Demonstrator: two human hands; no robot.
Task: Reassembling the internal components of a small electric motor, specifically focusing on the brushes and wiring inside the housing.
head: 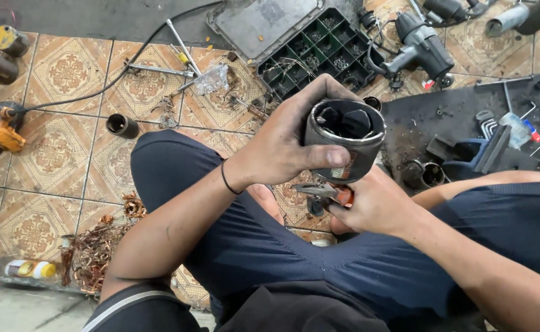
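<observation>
Two containers showed at the far edge of the tiled floor (67, 123): a dark compartment tray (319, 49), its cells holding small metal parts too small to tell apart, and beside it the grey lid (261, 24). Above the lap, the left hand (282, 144) was wrapped closed around a grey metal cylinder (344, 144), open end up, dark parts visible inside. Just below it, the right hand (374, 206) was clenched on orange-handled pliers (328, 192), whose tip reached toward the cylinder's underside. Copper wire scraps (98, 246) lay near the floor's near left edge.
</observation>
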